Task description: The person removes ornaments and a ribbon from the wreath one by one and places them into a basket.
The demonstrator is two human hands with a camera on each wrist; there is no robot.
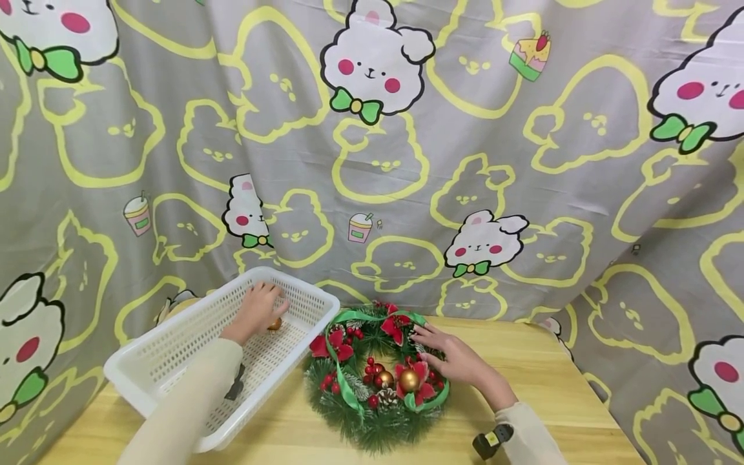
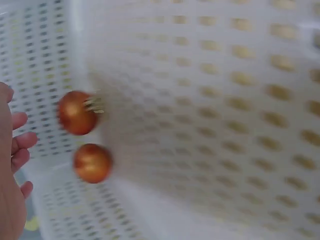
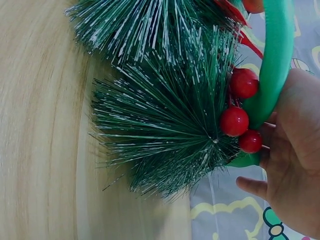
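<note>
Inside the white basket (image 1: 186, 342), the left hand (image 1: 258, 313) hangs near two copper-gold baubles (image 2: 85, 137), fingers loose, with no object seen in its grasp. Just left of the right hand (image 1: 456, 355) lies the decorated wreath (image 1: 378, 413), its edge touched by unclenched fingers, probably for steadying; the basket's position beside it apparently suits left-hand reach.

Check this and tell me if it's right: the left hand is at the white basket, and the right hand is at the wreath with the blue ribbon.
One error: the ribbon is green, not blue, as the right wrist view shows. The left hand is at the white basket, the right hand at the wreath.
</note>
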